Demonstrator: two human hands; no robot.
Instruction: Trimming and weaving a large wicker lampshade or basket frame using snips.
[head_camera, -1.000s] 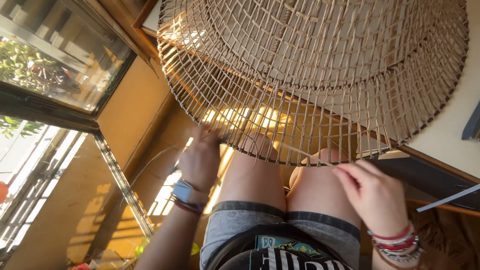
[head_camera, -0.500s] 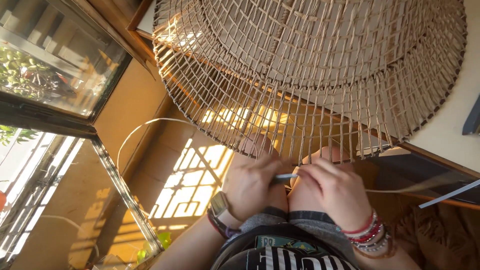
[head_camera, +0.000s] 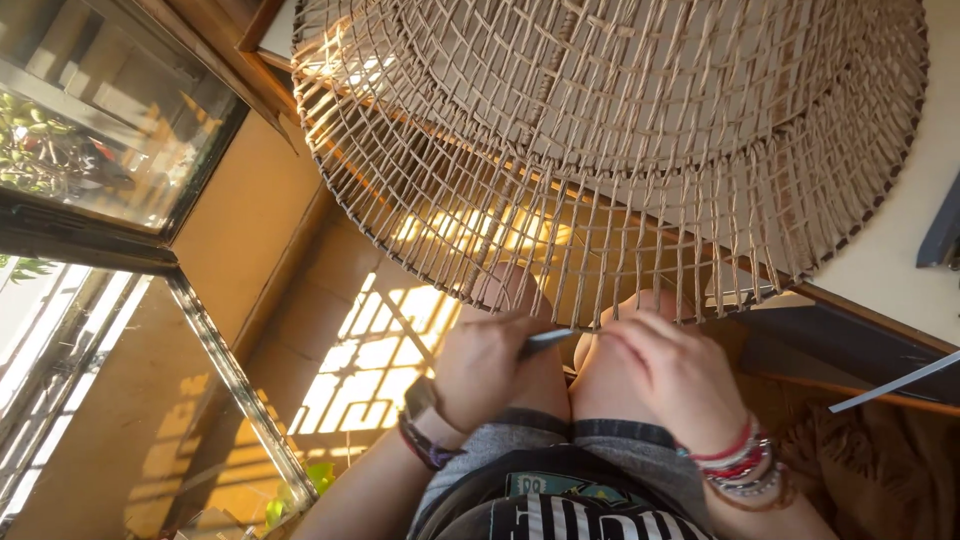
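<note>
Both hands work under the woven basket (head_camera: 620, 140): left hand (head_camera: 485, 365) pinching a grey strip (head_camera: 548, 340), right hand's (head_camera: 665, 375) grip unclear.

No packages, labels, signs or screens in this shot, apart from one printed design. At the bottom centre of the frame sits a graphic print on the black shirt (head_camera: 560, 510): a small rectangular patch in teal and yellow tones above a row of big blocky white letters, cut off by the lower edge. The watch on the wrist at lower centre-left is turned so that no display can be made out.
</note>
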